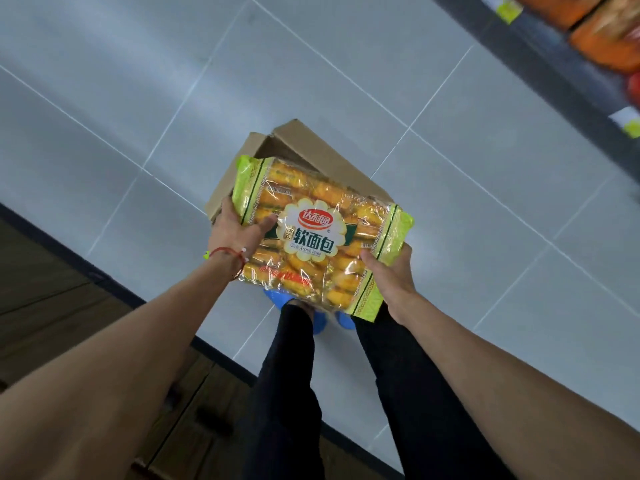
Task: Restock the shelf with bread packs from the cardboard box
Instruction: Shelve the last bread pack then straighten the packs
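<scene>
Mid-restock, seen from above: one clear plastic pack of golden bread rolls with lime-green ends and a red-and-white label (320,237) lifted out and held level over the open brown cardboard box (304,150) on the pale grey tiled floor (138,98). Gripped at both short ends: left hand (233,233), with a red string bracelet (227,252) at the wrist, thumb pressed onto the top film and the other fingers hidden underneath; right hand (391,271) cupped under the far corner, thumb (372,259) laid along the green seal, remaining fingers out of sight. Not yet at the shelf: dark shelf edge with yellow-green price tags (540,60) well apart at upper right, already carrying orange-wrapped packs (606,39), blurred. Judged as an early carry stage for this pack, with turning, reaching and placing left to do. Box flaps folded open, interior almost wholly covered by the held pack, so remaining stock impossible to tell. Below, black trousers (294,375) and blue footwear (273,297), standing just beside the box.
</scene>
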Action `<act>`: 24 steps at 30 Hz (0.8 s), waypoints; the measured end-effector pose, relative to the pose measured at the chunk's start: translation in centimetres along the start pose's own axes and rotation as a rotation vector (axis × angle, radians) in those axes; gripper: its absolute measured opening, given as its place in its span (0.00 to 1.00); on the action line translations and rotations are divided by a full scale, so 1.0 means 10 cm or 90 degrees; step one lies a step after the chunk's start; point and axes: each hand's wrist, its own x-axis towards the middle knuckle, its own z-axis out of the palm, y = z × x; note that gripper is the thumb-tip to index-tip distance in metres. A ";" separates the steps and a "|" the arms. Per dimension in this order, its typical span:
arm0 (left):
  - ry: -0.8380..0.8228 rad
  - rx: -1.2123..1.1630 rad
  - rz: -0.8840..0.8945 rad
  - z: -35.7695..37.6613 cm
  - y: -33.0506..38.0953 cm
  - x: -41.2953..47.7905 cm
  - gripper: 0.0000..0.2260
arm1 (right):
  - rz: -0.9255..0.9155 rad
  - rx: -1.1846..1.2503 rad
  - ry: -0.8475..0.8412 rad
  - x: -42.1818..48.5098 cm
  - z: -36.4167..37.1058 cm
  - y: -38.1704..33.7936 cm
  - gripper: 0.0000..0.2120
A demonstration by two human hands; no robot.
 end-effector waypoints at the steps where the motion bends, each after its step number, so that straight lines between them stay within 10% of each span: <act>1: 0.003 -0.014 0.004 -0.06 0.08 -0.16 0.34 | -0.018 -0.001 -0.003 -0.14 -0.11 -0.07 0.28; 12: -0.042 -0.102 0.131 -0.71 0.99 -1.91 0.29 | -0.204 0.080 0.080 -1.86 -1.23 -0.57 0.32; 24: -0.086 -0.146 0.321 -1.17 1.93 -3.50 0.51 | -0.412 0.177 0.180 -3.39 -2.56 -1.00 0.33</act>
